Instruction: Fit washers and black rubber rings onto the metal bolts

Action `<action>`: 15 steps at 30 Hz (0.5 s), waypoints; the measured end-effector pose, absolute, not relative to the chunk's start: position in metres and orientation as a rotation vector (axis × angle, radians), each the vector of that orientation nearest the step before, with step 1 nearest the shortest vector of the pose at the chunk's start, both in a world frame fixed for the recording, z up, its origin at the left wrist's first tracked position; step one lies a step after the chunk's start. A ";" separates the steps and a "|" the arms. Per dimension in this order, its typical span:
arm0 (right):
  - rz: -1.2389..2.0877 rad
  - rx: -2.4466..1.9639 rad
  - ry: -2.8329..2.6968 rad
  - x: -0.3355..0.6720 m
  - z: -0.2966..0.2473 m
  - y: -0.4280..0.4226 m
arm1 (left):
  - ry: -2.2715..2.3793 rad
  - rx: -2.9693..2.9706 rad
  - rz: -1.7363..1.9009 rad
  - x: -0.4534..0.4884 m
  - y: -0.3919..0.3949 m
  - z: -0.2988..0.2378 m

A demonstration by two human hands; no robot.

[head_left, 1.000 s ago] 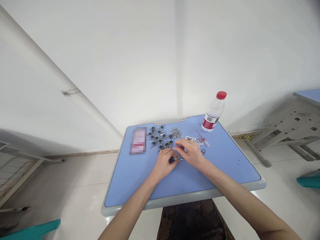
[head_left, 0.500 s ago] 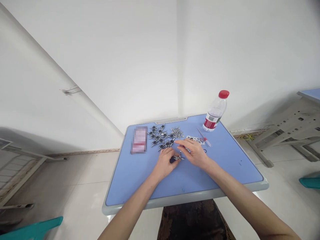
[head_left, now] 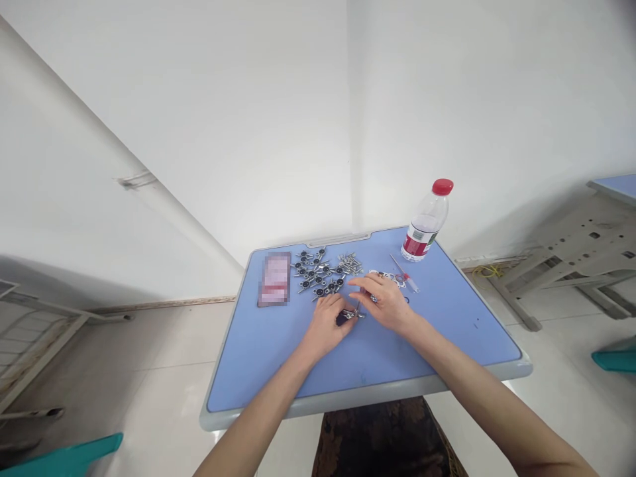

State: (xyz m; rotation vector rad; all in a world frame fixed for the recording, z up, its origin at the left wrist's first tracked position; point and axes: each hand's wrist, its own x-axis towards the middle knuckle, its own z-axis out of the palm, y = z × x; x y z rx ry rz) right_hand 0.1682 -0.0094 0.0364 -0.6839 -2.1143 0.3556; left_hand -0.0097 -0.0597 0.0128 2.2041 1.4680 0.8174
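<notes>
My left hand (head_left: 325, 324) rests on the blue desk (head_left: 278, 371) with its fingers curled round a small dark-and-metal part (head_left: 348, 316). My right hand (head_left: 385, 301) meets it from the right, its thumb and fingers pinched at the same part's metal end. Just beyond the hands lies a pile of similar metal parts with black centres (head_left: 318, 271). A heap of screws (head_left: 350, 264) sits right of that pile. White washers (head_left: 390, 277) lie behind my right hand.
A blurred pink phone-like object (head_left: 274, 278) lies at the desk's back left. A clear bottle with a red cap (head_left: 426, 222) stands at the back right, a small screwdriver (head_left: 405, 273) beside it. Another desk (head_left: 586, 245) stands far right. Teal chair edges show at both lower corners.
Both hands stay on the small part with only slight finger shifts. The view itself wobbles a little.
</notes>
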 end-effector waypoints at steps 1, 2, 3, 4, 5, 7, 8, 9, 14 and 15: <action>0.397 -0.672 -2.141 0.169 0.037 -0.010 | 1.468 2.204 0.817 -0.010 -0.060 0.013; 0.450 -0.649 -2.168 0.169 0.039 -0.011 | 1.466 2.204 0.819 -0.009 -0.060 0.013; 0.500 -0.624 -2.186 0.170 0.040 -0.011 | 1.464 2.204 0.821 -0.009 -0.060 0.013; 0.534 -0.607 -2.194 0.170 0.040 -0.011 | 1.462 2.205 0.822 -0.009 -0.060 0.013; 0.544 -0.602 -2.191 0.170 0.040 -0.011 | 1.462 2.205 0.824 -0.009 -0.060 0.013; 0.489 -0.628 -2.168 0.168 0.038 -0.010 | 1.465 2.207 0.832 -0.008 -0.059 0.014; 0.443 -0.654 -2.154 0.167 0.037 -0.009 | 1.466 2.208 0.836 -0.008 -0.060 0.014; 0.399 -0.679 -2.146 0.166 0.037 -0.009 | 1.468 2.209 0.839 -0.008 -0.060 0.015; 0.499 -0.656 -2.207 0.169 0.042 -0.011 | 1.469 2.211 0.818 -0.009 -0.060 0.014; 0.558 -0.629 -2.205 0.169 0.043 -0.012 | 1.469 2.212 0.817 -0.010 -0.060 0.014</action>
